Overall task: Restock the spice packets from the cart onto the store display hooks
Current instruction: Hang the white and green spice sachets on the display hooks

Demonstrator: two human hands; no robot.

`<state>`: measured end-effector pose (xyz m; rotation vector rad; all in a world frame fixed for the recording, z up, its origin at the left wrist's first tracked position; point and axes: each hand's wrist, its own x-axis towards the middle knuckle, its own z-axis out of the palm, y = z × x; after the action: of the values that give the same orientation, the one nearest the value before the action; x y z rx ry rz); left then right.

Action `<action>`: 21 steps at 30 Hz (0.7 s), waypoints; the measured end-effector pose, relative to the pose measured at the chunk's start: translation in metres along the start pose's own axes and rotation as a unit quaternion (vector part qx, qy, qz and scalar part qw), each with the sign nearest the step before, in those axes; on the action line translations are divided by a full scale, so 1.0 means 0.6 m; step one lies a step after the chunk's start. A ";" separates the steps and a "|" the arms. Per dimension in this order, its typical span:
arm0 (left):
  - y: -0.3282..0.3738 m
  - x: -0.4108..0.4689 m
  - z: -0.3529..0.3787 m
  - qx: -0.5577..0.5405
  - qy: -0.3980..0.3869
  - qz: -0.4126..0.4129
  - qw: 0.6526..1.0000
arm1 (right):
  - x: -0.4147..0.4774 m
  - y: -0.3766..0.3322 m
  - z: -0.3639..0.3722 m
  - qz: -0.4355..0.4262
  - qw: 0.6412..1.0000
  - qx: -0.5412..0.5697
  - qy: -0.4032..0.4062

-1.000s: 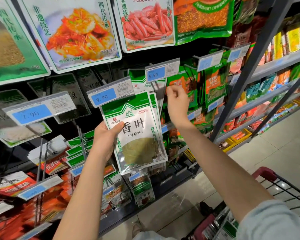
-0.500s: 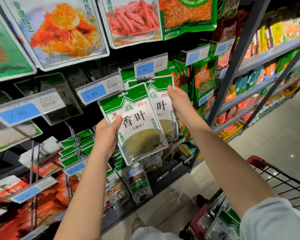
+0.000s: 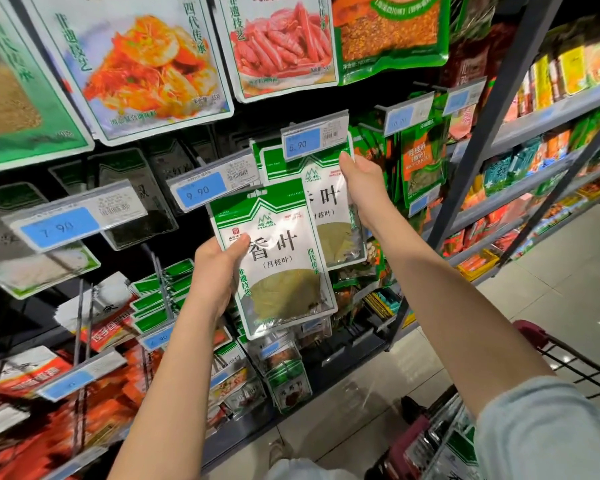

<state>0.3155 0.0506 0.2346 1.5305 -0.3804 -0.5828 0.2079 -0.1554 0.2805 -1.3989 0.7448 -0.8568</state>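
The left hand [image 3: 219, 268] grips a green-and-white bay leaf packet [image 3: 278, 258] by its left edge; the right hand [image 3: 361, 181] pinches a second packet [image 3: 329, 216] just under the 5.90 price tag [image 3: 314, 137].

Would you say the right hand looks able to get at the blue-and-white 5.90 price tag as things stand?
Probably yes: the right hand sits just under the blue-and-white 5.90 price tag with nothing between, though it grips the rear green-and-white spice packet.

Lt grey-blue short sleeve [image 3: 548, 434], R arm
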 end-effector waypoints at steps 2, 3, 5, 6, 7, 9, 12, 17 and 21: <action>0.002 -0.002 0.001 0.002 0.001 0.004 1.000 | 0.003 0.005 -0.004 0.000 1.000 -0.001 -0.006; 0.004 -0.003 0.001 0.004 0.003 0.005 1.000 | 0.004 0.007 -0.006 0.000 1.000 -0.003 -0.006; 0.004 -0.002 0.000 0.013 0.005 0.003 1.000 | 0.004 0.011 -0.006 -0.011 1.000 -0.018 -0.004; 0.003 -0.001 -0.001 0.017 0.007 -0.001 1.000 | 0.006 0.013 -0.005 -0.012 1.000 -0.023 -0.003; 0.004 0.000 -0.002 0.014 0.008 -0.005 1.000 | 0.009 0.013 -0.002 -0.013 0.999 -0.029 0.002; 0.004 0.001 -0.004 0.013 0.007 -0.005 1.000 | 0.014 0.013 0.008 -0.014 0.999 -0.032 0.023; 0.007 -0.001 -0.003 0.005 0.007 0.004 1.000 | 0.033 0.014 0.029 -0.009 0.997 -0.050 0.059; 0.009 -0.003 0.001 0.005 0.014 0.013 1.000 | 0.060 -0.003 0.063 0.020 0.984 -0.142 0.103; 0.021 -0.018 0.007 -0.003 0.002 0.002 1.000 | 0.065 -0.007 0.073 0.059 0.976 -0.167 0.126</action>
<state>0.3060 0.0528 0.2487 1.5235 -0.3789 -0.5777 0.2652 -0.1664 0.2889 -1.5373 1.1979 -0.8515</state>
